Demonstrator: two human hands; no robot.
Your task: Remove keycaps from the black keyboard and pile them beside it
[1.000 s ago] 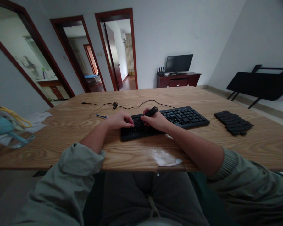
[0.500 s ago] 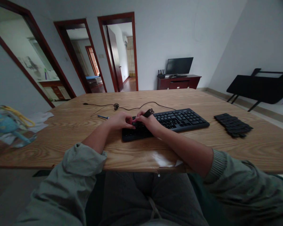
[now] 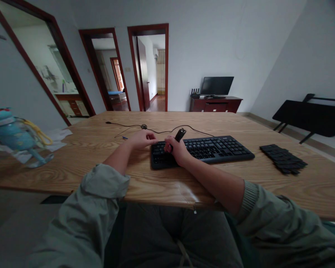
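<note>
A black keyboard [image 3: 212, 149] lies on the wooden table [image 3: 100, 156] in front of me. My right hand [image 3: 176, 149] rests over the keyboard's left part, fingers closed around a short black tool [image 3: 180, 134] that sticks up and away from me. My left hand [image 3: 142, 140] sits at the keyboard's left end, its fingers curled and pinched together near the far corner; whether it holds a small piece I cannot make out.
A heap of loose black keycaps [image 3: 283, 159] lies on the table to the right. The keyboard's black cable [image 3: 145, 128] runs behind it. A blue pen [image 3: 124, 137] lies left of my hand. A blue-lidded clear water bottle [image 3: 16, 137] stands far left.
My view has shifted left and up. My left hand moved from the keys to the keyboard's far left corner. My right hand stayed on the keys with the tool now more upright.
</note>
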